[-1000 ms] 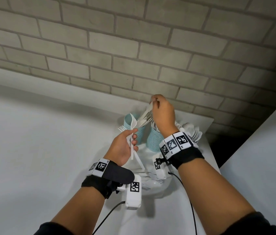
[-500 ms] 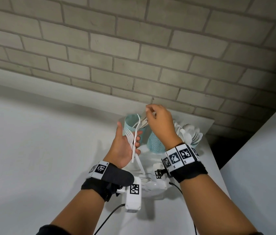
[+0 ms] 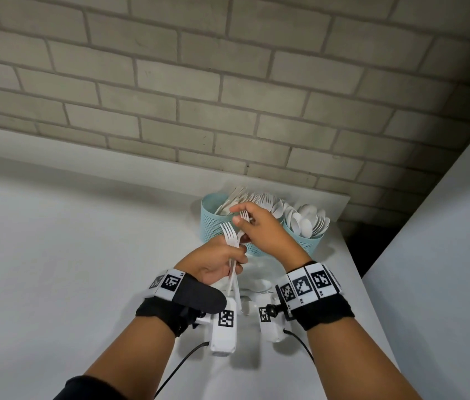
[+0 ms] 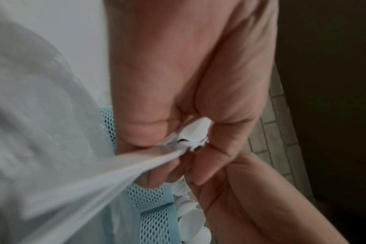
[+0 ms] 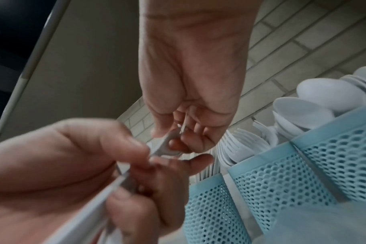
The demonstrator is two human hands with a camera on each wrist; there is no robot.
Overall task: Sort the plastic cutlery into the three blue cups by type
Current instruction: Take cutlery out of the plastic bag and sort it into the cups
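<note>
Grey brick wall (image 3: 228, 82) behind, white surface (image 3: 54, 255) below. Left hand (image 3: 213, 262) clenched round white plastic forks (image 3: 229, 235), tines up, thin handles slanting down past the wrist. Right hand (image 3: 259, 229) just above and touching, thumb and fingers pinching one fork (image 3: 244, 215) by its neck beside the bunch. Just beyond both hands, three pale blue mesh cups: left cup (image 3: 213, 220) with flat white handles leaning out; middle cup (image 5: 267, 178), mostly hidden behind the right hand in the head view, packed with forks; right cup (image 3: 306, 241) full of white spoons (image 3: 306, 220), bowls up. More white cutlery (image 3: 256, 284) lying on the surface under the wrists, kind hard to tell.
</note>
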